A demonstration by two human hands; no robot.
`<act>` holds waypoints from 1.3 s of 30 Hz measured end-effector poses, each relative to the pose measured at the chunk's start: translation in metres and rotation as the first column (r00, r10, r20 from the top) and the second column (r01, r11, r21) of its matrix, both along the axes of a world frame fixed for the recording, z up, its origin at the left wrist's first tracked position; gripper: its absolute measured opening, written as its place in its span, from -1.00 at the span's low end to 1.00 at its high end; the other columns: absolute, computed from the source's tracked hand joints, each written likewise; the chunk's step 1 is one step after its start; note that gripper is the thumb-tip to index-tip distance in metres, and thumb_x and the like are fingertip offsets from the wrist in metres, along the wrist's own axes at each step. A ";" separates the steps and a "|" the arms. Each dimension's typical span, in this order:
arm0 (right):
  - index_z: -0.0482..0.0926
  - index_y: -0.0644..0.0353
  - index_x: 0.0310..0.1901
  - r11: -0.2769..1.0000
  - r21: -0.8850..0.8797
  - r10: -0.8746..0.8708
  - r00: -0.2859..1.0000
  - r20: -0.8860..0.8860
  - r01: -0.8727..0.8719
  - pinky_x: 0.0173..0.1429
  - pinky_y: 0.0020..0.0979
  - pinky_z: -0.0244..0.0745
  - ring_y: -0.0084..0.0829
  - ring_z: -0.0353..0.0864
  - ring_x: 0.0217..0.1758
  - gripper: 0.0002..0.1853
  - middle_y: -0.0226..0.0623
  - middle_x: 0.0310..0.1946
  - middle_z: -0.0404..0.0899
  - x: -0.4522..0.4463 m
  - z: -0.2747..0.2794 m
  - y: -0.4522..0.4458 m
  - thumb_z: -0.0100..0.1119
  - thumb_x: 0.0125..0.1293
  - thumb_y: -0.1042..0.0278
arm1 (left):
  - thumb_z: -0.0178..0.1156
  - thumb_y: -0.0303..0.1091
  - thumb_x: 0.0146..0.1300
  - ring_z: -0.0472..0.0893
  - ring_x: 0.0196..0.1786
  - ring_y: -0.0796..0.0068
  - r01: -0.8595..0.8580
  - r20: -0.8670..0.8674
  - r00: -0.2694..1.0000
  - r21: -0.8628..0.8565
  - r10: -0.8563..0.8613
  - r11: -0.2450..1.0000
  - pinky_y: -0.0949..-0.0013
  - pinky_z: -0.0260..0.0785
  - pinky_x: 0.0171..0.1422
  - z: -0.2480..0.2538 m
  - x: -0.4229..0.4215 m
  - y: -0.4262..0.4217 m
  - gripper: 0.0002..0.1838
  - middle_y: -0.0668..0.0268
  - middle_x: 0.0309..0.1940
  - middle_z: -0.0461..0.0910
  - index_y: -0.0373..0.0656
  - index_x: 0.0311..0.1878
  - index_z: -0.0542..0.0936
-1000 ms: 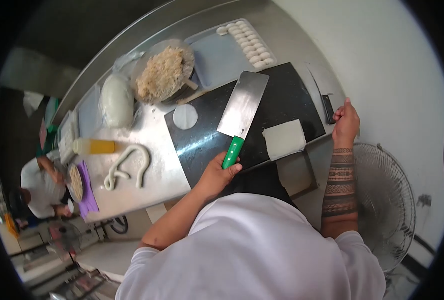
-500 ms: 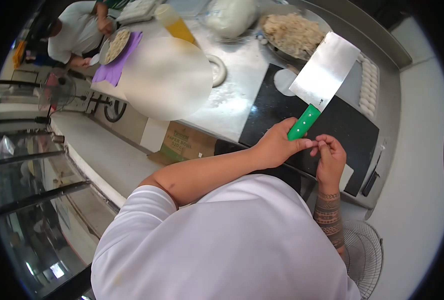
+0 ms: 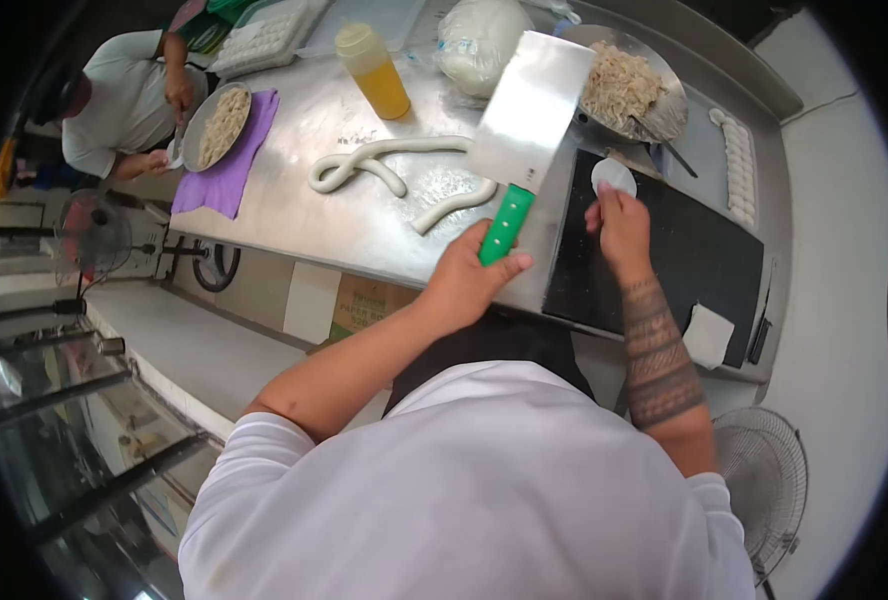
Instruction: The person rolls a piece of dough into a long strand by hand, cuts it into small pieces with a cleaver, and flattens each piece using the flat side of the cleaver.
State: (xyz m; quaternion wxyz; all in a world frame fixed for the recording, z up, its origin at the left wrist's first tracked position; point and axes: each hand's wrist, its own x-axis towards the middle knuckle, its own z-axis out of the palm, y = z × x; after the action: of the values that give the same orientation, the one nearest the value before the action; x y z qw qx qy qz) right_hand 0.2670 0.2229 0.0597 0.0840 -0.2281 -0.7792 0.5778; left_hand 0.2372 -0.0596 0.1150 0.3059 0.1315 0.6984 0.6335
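My left hand (image 3: 472, 275) is wrapped round the green handle of a cleaver (image 3: 532, 110), whose broad blade points up and away over the steel table. Fingers bent together, my right hand (image 3: 622, 228) is at the near edge of a thin white disc (image 3: 614, 178) on the black board (image 3: 684, 235); its fingertips seem to touch the disc. Left of the blade lies a long looped dough rope (image 3: 384, 147). A folded white cloth (image 3: 708, 337) rests at the board's near right corner.
Beyond are a bottle of yellow liquid (image 3: 374, 72), bagged dough (image 3: 484, 45), a bowl of filling (image 3: 629, 90) and a tray with dough pieces (image 3: 740, 170). A co-worker (image 3: 134, 100) at left holds a bowl (image 3: 222, 128) over a purple cloth (image 3: 226, 180). A fan (image 3: 764, 470) stands at right.
The view has swung left. My right hand came from beside the board's right edge, passed near my left hand, and reached the white disc. The cleaver stays in my left hand.
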 end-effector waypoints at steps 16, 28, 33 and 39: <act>0.55 0.33 -0.08 0.999 0.028 0.036 0.960 0.279 -0.045 -0.35 -0.35 0.49 -0.49 0.56 -0.46 -0.68 -0.19 -0.42 0.68 0.072 0.029 -0.129 0.29 0.58 0.17 | 0.55 -0.32 0.16 0.61 0.05 -0.13 0.066 -0.727 0.636 -0.282 -0.258 0.957 -0.02 0.46 0.23 -0.112 -0.058 -0.068 -0.52 -0.02 -0.11 0.62 -0.21 0.09 0.57; 0.52 0.24 0.01 0.760 0.421 0.326 0.851 0.412 -0.495 -0.14 0.07 0.57 0.21 0.71 -0.20 -0.67 0.09 -0.31 0.70 0.078 0.038 -0.150 0.21 0.58 0.09 | 0.58 -0.41 0.12 0.57 -0.04 -0.02 -0.255 -0.753 0.656 -0.288 -0.054 0.923 0.01 0.44 0.10 -0.148 -0.084 -0.090 -0.58 0.13 -0.12 0.62 -0.18 -0.03 0.57; 0.46 0.21 -0.06 0.675 0.424 0.362 0.771 0.523 -0.604 -0.15 0.11 0.57 0.22 0.72 -0.21 -0.71 0.07 -0.35 0.70 0.067 0.049 -0.154 0.17 0.61 0.12 | 0.59 -0.40 0.12 0.58 -0.05 -0.04 -0.260 -0.760 0.647 -0.294 -0.060 0.920 0.01 0.44 0.10 -0.147 -0.085 -0.090 -0.60 0.12 -0.15 0.64 -0.19 -0.04 0.61; 0.45 0.21 -0.08 0.666 0.405 0.338 0.738 0.584 -0.626 -0.11 0.14 0.58 0.23 0.72 -0.21 -0.72 0.09 -0.39 0.69 0.056 0.019 -0.161 0.16 0.60 0.14 | 0.58 -0.27 0.20 0.64 -0.16 0.04 -0.307 -0.813 0.576 -0.311 -0.084 0.900 0.05 0.53 0.00 -0.149 -0.086 -0.091 -0.62 0.11 -0.21 0.66 -0.21 -0.03 0.65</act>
State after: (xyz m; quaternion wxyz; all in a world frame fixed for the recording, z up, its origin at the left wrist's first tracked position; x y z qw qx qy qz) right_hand 0.3231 0.0618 0.0788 -0.1995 -0.0996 -0.9444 0.2416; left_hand 0.1511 -0.1506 -0.0344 -0.0673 0.2912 0.8855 0.3557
